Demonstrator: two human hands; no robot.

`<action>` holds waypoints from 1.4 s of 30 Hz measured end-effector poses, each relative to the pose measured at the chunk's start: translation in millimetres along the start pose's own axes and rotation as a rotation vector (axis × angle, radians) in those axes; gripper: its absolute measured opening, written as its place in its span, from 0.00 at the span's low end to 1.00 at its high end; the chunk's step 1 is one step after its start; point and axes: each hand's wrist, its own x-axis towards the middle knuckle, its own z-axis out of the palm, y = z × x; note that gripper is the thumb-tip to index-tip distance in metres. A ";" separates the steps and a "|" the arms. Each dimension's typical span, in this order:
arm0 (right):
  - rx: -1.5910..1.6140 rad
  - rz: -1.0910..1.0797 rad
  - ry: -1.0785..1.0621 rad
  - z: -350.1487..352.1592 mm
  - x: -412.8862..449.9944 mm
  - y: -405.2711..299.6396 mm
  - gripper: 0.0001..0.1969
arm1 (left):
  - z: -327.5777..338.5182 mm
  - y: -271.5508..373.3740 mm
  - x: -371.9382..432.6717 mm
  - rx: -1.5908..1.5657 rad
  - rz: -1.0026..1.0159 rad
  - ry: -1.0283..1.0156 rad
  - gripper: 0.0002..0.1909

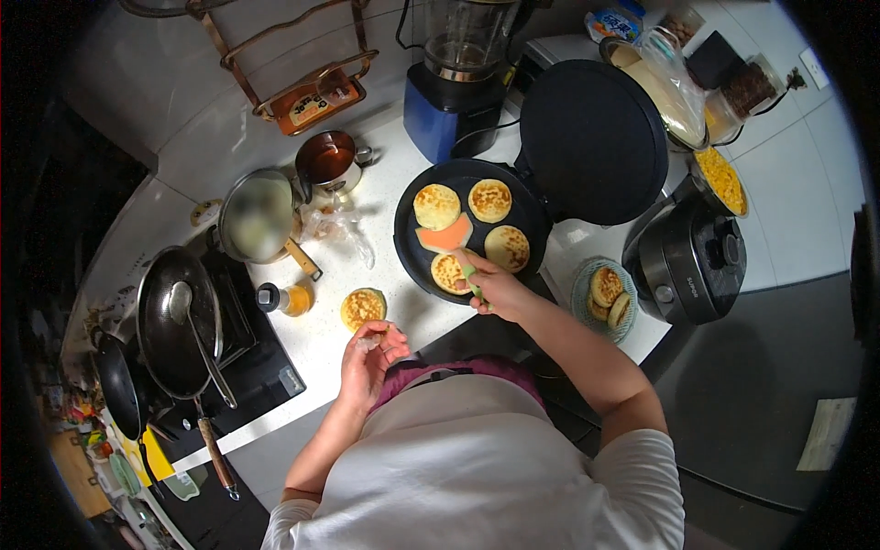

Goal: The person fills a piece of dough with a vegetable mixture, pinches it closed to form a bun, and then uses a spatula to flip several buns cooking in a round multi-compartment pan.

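Note:
My right hand (500,289) grips the green handle of a spatula (445,235) with a flat orange blade. The blade lies inside a round black electric griddle (405,256), between two browned flatbreads (438,206) (448,272). Two more flatbreads (490,201) (507,249) rest on the pan's right side, and its black lid (592,141) stands open. My left hand (371,357), fingers curled, holds a small translucent crumpled piece (368,342), perhaps plastic. Just beyond those fingers a browned flatbread (363,308) sits directly on the white counter (405,337).
A green basket (579,302) with several flatbreads stands right of the griddle, beside a black SUPOR cooker (677,275). Leftward are an oil bottle (289,300), a lidded pot (256,218), a steel pot (344,175) and a wok (161,344) with a ladle. A blender (450,103) stands behind.

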 end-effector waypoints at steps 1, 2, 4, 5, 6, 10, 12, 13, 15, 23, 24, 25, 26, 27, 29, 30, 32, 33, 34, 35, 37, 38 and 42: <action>0.002 -0.062 -0.003 -1.6 5.6 4.0 0.26 | 0.8 0.6 0.6 0.003 -0.003 -0.010 0.12; 0.006 -0.066 -0.004 -6.7 16.0 9.9 0.26 | 1.5 1.3 1.2 0.006 -0.005 -0.019 0.12; 0.151 -0.116 0.051 -11.1 32.4 13.7 0.21 | 1.6 2.6 2.0 0.015 -0.002 -0.015 0.12; 0.154 -0.118 0.047 -15.0 38.1 16.4 0.21 | 1.9 3.4 2.2 0.017 -0.001 -0.012 0.12; 0.155 -0.175 0.085 -14.2 40.5 15.9 0.18 | 1.9 4.4 1.4 0.022 0.001 -0.007 0.12; 0.173 -0.246 0.174 -18.6 45.3 20.3 0.17 | 3.7 7.3 -1.6 0.044 0.010 0.002 0.12; 0.141 -0.303 0.132 -26.2 35.6 23.7 0.20 | 4.7 8.0 -2.6 0.050 0.017 0.013 0.12; 0.141 -0.301 0.128 -28.2 29.6 22.9 0.20 | 5.0 8.6 -3.4 0.057 0.019 0.016 0.12; -0.093 -0.450 0.216 -32.2 16.8 19.0 0.22 | 5.1 8.6 -4.3 0.064 0.021 0.021 0.12; -1.020 -0.827 0.683 -52.2 -2.8 8.8 0.23 | 10.1 2.7 -6.0 0.079 0.018 0.018 0.12; -1.019 -0.827 0.681 -54.1 -2.4 10.3 0.23 | 10.3 2.2 -6.4 0.079 0.019 0.019 0.12; -0.922 -0.836 0.635 -56.1 -2.2 11.6 0.23 | 10.3 1.8 -6.6 0.084 0.020 0.021 0.12; -0.825 -0.843 0.588 -58.0 -1.6 13.1 0.23 | 10.1 1.3 -7.0 0.089 0.021 0.023 0.12; -0.824 -0.842 0.592 -61.3 -0.6 15.2 0.23 | 10.2 0.5 -6.4 0.089 0.019 0.021 0.12; -0.901 -0.936 0.613 -67.3 2.0 19.3 0.25 | 10.3 -0.7 -5.7 0.092 0.006 0.017 0.12; -0.900 -0.936 0.613 -66.7 1.0 18.1 0.25 | 10.9 -1.2 -5.8 0.093 0.006 0.017 0.12; -0.932 -0.898 0.580 -64.8 0.6 14.3 0.25 | 12.4 -2.3 -5.9 0.092 0.009 0.006 0.12; -0.931 -0.898 0.582 -64.3 2.6 12.2 0.25 | 13.3 -3.0 -6.1 0.093 0.008 0.004 0.12; -0.953 -0.836 0.569 -63.6 6.3 9.6 0.25 | 13.9 -3.9 -6.4 0.094 0.009 0.000 0.12; -0.973 -0.773 0.555 -62.3 9.5 7.9 0.25 | 14.4 -4.5 -6.6 0.096 0.009 -0.004 0.12; -0.990 -0.757 0.545 -58.7 15.5 7.1 0.25 | 14.4 -5.0 -6.7 0.097 0.011 -0.007 0.12; -1.009 -0.741 0.534 -56.8 17.7 7.4 0.25 | 14.4 -5.1 -6.7 0.097 0.012 -0.009 0.12; -0.952 -0.675 0.514 -44.6 16.1 11.8 0.23 | 13.1 -6.8 -7.0 0.091 0.017 -0.002 0.12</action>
